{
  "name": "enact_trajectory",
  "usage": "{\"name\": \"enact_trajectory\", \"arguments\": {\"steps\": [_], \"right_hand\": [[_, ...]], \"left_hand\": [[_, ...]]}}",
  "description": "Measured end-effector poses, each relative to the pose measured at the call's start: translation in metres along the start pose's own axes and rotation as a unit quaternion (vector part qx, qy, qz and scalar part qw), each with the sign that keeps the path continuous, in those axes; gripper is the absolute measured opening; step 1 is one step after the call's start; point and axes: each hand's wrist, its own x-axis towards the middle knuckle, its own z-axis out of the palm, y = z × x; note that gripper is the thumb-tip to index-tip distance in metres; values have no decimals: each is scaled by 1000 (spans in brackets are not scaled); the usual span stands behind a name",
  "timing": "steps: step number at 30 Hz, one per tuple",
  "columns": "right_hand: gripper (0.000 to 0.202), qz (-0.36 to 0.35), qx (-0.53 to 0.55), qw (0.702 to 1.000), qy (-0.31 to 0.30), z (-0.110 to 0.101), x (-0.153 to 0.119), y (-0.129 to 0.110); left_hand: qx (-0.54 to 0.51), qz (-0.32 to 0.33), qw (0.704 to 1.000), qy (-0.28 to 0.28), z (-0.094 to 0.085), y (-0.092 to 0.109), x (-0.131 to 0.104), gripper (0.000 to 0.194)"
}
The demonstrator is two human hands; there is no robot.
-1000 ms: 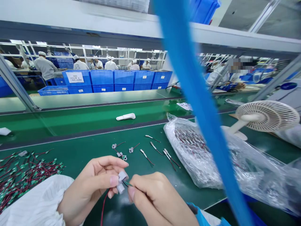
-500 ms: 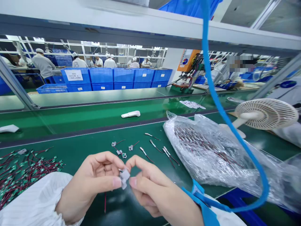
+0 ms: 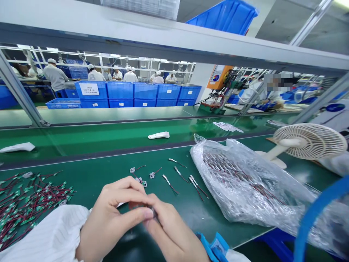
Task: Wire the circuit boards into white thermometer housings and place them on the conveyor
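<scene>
Far left on the green desk (image 3: 89, 180): a heap of red wires with small green boards (image 3: 29, 198), lying loose and well apart from the hands. Behind it, on the belt (image 3: 81, 138), a flat white piece (image 3: 17, 147).

Low in the middle, the left hand (image 3: 114, 214) in a white sleeve (image 3: 46, 234), thumb and forefinger pinched together against the tips of the right hand (image 3: 170, 231). Fingers (image 3: 136, 214) of both hands closed tight over one small dark part (image 3: 154, 212), barely peeping out between the fingertips; too hidden to name, possibly a small wired piece. Held just above the desk, near its front edge, directly in front of the body.

Just beyond the knuckles, a row of little wired parts (image 3: 169, 176) laid out on the desk: ring-ended ones to the left, flat metal-ended ones to the right, each apart from its neighbour. Farther back on the belt, a white handheld casing (image 3: 159, 135) lying on its side.

Right of the row, a crumpled clear plastic bag (image 3: 245, 185) full of red-wired pieces, resting on the desk. At the right wrist, a blue strap (image 3: 211, 247); at the far right edge, a blurred blue cord (image 3: 313, 214) curving up in front of the bag. Behind the bag, a small cream desk fan (image 3: 308, 142), tilted on its stand.

Across the back: stacked blue crates (image 3: 136, 94), and people in white caps and coats at other benches.
</scene>
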Motion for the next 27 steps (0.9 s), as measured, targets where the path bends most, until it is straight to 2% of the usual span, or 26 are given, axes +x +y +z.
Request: {"name": "enact_trajectory", "arguments": {"steps": [5, 9, 13, 14, 16, 18, 19, 20, 22, 24, 27], "right_hand": [[22, 1, -42, 999, 10, -1, 3, 7], [19, -49, -75, 996, 0, -2, 3, 11], [18, -39, -90, 994, 57, 2, -3, 18], [18, -37, -88, 993, 64, 2, -3, 20], [19, -45, -91, 993, 65, 2, -1, 23], [20, -61, -95, 992, 54, 0, 5, 24], [20, -70, -96, 992, 50, -1, 9, 23], [20, -80, -96, 991, 46, -3, 14, 21], [22, -103, -98, 989, 33, -5, 24, 17], [24, -128, -117, 985, 10, -9, 36, 14], [25, -127, -196, 970, -71, -28, 70, 23]], "left_hand": [[-53, -28, 998, -5, -4, 2, 3, 15], [-52, 13, 996, 75, -15, 7, 1, 17], [-96, 37, 987, 122, -22, 4, 0, 23], [-117, 34, 985, 119, -22, 2, 1, 27], [-126, 19, 989, 71, -20, -4, 2, 34], [-75, 8, 997, 1, -14, -9, 5, 18], [-41, 6, 999, -16, -11, -12, 6, 10], [-12, 5, 1000, -16, -7, -14, 8, 16], [9, -1, 1000, 11, -1, -18, 15, 21], [-5, -25, 999, 40, 2, -21, 24, 17], [-9, -46, 996, 75, -1, -23, 43, 15]]}}
